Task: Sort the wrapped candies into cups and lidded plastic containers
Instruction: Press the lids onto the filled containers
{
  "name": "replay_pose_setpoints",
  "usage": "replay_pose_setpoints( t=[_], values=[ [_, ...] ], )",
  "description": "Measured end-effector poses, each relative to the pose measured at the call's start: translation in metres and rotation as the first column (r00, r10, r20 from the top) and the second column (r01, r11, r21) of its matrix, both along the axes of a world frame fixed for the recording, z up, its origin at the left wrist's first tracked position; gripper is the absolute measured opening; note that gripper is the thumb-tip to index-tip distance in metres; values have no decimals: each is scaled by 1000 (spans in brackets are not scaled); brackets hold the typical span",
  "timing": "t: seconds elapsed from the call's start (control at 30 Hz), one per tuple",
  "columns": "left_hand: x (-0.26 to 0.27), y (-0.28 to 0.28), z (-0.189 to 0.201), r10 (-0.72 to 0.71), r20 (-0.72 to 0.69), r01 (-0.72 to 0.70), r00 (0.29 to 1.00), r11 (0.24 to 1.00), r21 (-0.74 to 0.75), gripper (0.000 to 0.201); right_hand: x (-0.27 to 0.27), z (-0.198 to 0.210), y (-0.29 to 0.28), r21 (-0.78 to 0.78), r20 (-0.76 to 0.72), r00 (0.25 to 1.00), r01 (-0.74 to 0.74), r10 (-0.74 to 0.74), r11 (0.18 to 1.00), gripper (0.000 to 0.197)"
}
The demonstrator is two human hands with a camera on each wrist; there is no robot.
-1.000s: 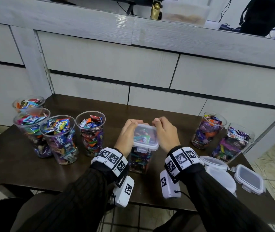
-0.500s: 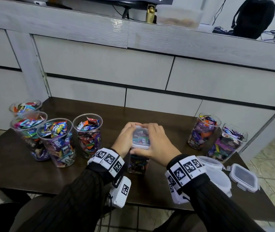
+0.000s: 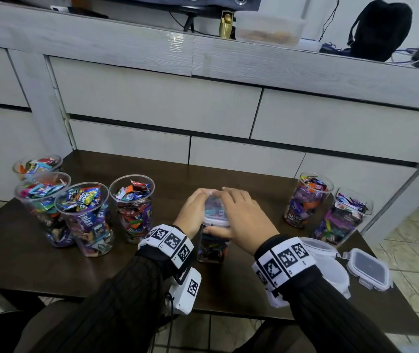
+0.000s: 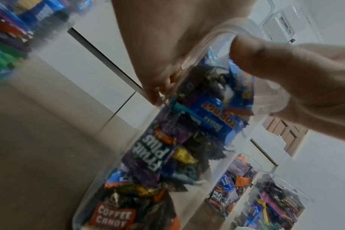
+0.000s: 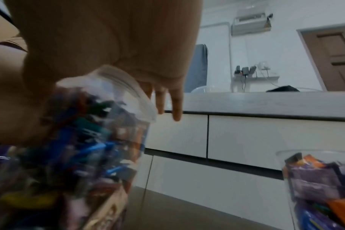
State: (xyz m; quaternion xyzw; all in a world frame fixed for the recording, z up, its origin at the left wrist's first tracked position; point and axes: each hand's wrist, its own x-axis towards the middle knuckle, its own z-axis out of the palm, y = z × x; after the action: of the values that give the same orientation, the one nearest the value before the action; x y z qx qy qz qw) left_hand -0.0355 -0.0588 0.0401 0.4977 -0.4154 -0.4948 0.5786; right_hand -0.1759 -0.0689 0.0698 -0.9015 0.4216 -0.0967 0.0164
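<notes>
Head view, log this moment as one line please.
stage: lidding | container: upright, full | lid: on top | left hand: holds rim | right hand: presses lid

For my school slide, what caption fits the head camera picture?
Both hands, left hand and right hand, press the lid onto a candy-filled container.
</notes>
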Motion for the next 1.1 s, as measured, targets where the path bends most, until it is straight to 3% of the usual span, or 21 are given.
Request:
replay_pose_setpoints(
  t=[0.07, 0.2, 0.3, 0.4, 0.43, 0.47, 0.53, 0.6, 0.67, 0.8, 1.1],
  values=[
    [-4, -4, -3, 20, 23, -19, 1000, 1000, -18, 28, 0, -2, 9, -82, -21, 999, 41, -43, 996, 70],
    [-7, -11, -3, -63, -25, 63, 998, 998, 4, 27, -1, -13, 19, -76, -39, 992, 114, -118, 990, 74],
    [-3, -18, -5, -96, -33, 98, 995, 993, 59, 45, -3, -16, 7, -71, -30, 987, 153, -156, 986, 72],
    [11, -24, -21, 35, 217, -65, 976, 989, 130, 42, -9, -14, -17, -136, -107, 964, 226, -242, 964, 71],
    [16, -25, -29, 38, 379, -103, 925, 983, 153, 35, -10, -12, -28, -157, -136, 954, 247, -268, 956, 70],
    [20, -25, -38, -14, 562, -116, 827, 974, 195, 31, -11, -9, -40, -162, -152, 945, 264, -289, 951, 70],
    [22, -24, -52, -195, 820, -112, 539, 948, 300, 34, -11, -5, -64, -146, -150, 938, 292, -313, 945, 68],
    [21, -25, -62, -318, 899, -110, 301, 925, 364, 40, -8, -3, -86, -136, -118, 937, 314, -330, 940, 64],
    [19, -28, -67, -369, 907, -105, 202, 913, 395, 49, -5, -3, -105, -161, -84, 935, 329, -345, 930, 59],
    [17, -33, -70, -453, 873, -84, 179, 877, 472, 67, -1, -7, -138, -178, -72, 927, 352, -369, 919, 56],
    [21, -33, -75, -460, 872, -64, 167, 878, 475, 69, -2, -13, -181, -119, -72, 915, 388, -397, 914, 73]
  ],
)
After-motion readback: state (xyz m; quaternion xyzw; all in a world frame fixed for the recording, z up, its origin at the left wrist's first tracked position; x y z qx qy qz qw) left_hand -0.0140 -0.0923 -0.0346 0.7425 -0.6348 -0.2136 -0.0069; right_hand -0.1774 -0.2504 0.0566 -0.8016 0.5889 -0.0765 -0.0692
